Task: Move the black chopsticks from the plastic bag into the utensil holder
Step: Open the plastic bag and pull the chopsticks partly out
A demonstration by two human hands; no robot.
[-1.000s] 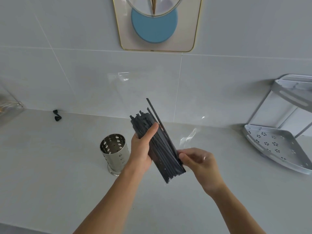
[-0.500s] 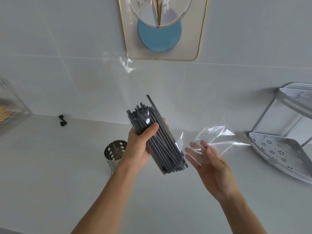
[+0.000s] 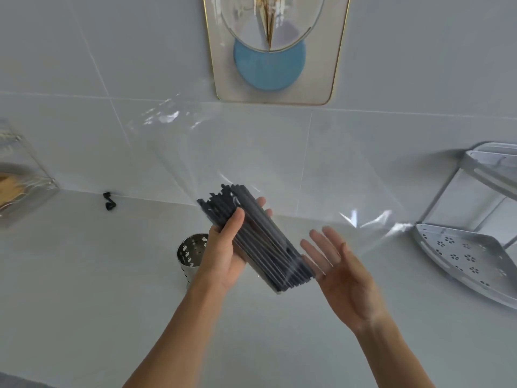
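My left hand (image 3: pixel 223 256) grips a bundle of black chopsticks (image 3: pixel 257 239), thumb across the front and fingers behind. The bundle slants from upper left to lower right above the counter. A clear plastic bag (image 3: pixel 251 152) still wraps the sticks and spreads out wide behind them, up toward the wall and right toward the rack. My right hand (image 3: pixel 340 271) is held palm up with straight fingers, just right of the bundle's lower end, holding nothing. The perforated steel utensil holder (image 3: pixel 191 254) stands upright on the counter, partly hidden behind my left wrist.
A grey two-tier corner rack (image 3: pixel 461 247) stands at the right. A clear container (image 3: pixel 19 186) sits at the far left by the wall. A small black clip (image 3: pixel 109 201) lies near the wall. A framed blue-disc ornament (image 3: pixel 270 65) hangs above.
My right hand let go of the bundle's lower end and opened, palm up. The plastic bag has billowed out wide. The one stick that stuck out now lies level with the rest.
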